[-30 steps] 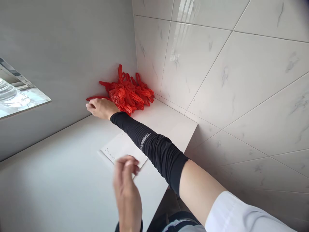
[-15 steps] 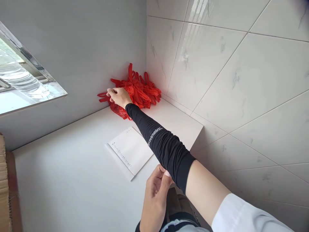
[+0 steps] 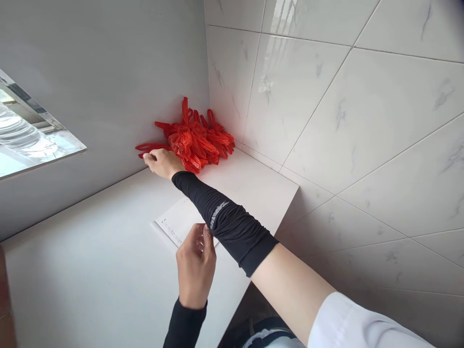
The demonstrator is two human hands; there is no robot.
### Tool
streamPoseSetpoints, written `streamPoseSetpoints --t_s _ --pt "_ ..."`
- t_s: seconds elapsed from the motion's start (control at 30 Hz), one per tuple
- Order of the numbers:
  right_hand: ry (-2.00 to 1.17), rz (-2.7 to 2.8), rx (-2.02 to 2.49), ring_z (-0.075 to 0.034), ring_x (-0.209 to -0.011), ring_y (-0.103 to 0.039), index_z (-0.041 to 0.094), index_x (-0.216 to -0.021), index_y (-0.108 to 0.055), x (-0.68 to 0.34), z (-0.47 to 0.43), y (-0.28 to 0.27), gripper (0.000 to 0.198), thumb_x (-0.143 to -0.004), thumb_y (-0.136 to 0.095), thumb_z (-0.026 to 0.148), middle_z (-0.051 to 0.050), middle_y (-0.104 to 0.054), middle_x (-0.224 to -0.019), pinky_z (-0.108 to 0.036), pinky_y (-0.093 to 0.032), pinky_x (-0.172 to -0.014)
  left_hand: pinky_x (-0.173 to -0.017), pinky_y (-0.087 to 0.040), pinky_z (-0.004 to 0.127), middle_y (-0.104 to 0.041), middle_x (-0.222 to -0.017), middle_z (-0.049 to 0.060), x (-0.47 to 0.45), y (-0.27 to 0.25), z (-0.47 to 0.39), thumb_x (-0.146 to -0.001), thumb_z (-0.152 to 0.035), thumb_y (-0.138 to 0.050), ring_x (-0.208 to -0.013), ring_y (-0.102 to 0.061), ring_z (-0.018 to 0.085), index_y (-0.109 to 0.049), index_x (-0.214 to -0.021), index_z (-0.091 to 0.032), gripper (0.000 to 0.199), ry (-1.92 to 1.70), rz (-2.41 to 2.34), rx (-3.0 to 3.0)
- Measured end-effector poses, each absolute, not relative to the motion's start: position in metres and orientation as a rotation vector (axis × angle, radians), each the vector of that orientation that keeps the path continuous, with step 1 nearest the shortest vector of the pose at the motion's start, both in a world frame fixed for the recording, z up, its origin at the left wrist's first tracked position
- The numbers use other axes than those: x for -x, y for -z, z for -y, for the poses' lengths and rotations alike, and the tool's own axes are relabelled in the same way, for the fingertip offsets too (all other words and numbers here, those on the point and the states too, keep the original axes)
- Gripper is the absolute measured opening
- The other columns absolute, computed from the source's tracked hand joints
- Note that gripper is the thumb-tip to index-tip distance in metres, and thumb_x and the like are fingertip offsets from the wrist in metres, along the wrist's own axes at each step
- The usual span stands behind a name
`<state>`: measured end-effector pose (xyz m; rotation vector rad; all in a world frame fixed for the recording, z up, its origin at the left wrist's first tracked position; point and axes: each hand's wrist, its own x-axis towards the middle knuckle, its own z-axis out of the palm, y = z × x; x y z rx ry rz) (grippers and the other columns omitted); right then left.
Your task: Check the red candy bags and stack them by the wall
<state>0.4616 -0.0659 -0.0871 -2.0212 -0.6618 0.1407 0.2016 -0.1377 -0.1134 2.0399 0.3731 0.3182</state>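
A black arm sleeve (image 3: 235, 227) with a pale printed mark covers my right forearm, bunched into folds toward the elbow. My left hand (image 3: 195, 266) pinches the underside of that sleeve near the print, thumb against curled fingers. At the end of the outstretched arm, my right hand (image 3: 163, 163) is curled into a loose fist, with nothing visible in it. It is just in front of a heap of red plastic bags (image 3: 197, 142). Beneath the arms lies a white notebook (image 3: 177, 212) with small print along one edge, partly covered by the left hand and sleeve.
The white table (image 3: 90, 261) runs into a corner between a grey wall (image 3: 108, 72) and a marbled tile wall (image 3: 308, 96). A window opening (image 3: 32, 130) with a clear ribbed object is at the left. The table's right edge drops off beside the tiles.
My left hand has moved up along the sleeve, from near the elbow to the printed mark. My right hand has come down from over the red bags, and the view has shifted.
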Motion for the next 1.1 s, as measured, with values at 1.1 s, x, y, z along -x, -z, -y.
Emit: streamPoseSetpoints --t_s 1.1 --pt "0.067 1.845 2.477 -0.019 -0.094 -0.068 0.016 -0.114 -0.066 -0.402 0.036 0.127 0.027 -0.104 -0.041 0.011 -0.004 -0.071 -0.109 -0.036 -0.054 -0.081 -0.070 -0.041 0.041 -0.056 -0.083 0.005 -0.162 0.022 0.197 -0.086 -0.008 -0.048 -0.077 -0.050 0.022 -0.054 -0.085 -0.019 0.013 -0.190 0.674 -2.562"
